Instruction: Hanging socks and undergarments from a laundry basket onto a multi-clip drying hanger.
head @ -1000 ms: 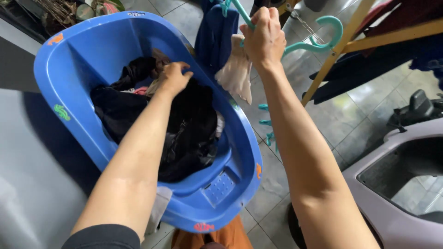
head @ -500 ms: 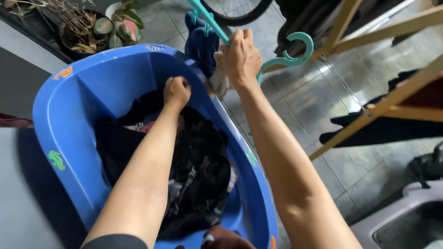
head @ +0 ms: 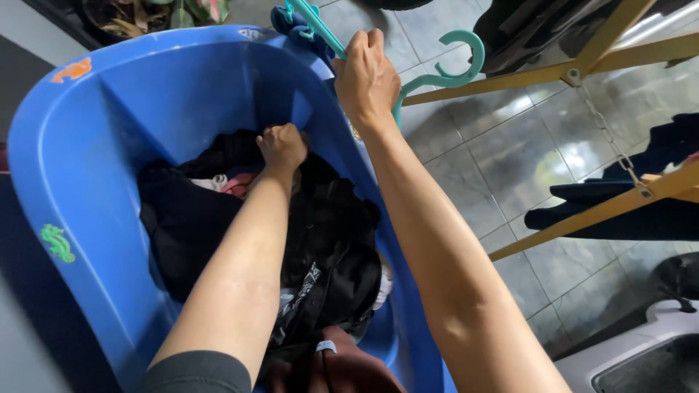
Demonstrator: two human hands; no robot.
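Observation:
A big blue plastic tub (head: 87, 160) holds a heap of dark laundry (head: 328, 240), mostly black, with a pink and a white piece near the back. My left hand (head: 282, 144) is down in the tub with its fingers closed on the clothes at the far side of the heap. Above the tub's far rim my right hand (head: 366, 76) grips a teal plastic clip hanger (head: 437, 76) by its bar; the hook curls to the right of the hand. A dark blue garment (head: 291, 25) hangs from the hanger behind the rim.
A yellow wooden drying rack (head: 582, 62) with dark clothes (head: 619, 211) crosses the right side over a grey tiled floor (head: 502, 160). A pale scooter body (head: 641, 356) sits at the lower right. Potted plants (head: 160, 11) stand beyond the tub.
The view has dropped closer to the tub. My left hand has pushed deeper into the clothes and closed on them. My right hand keeps its grip on the hanger.

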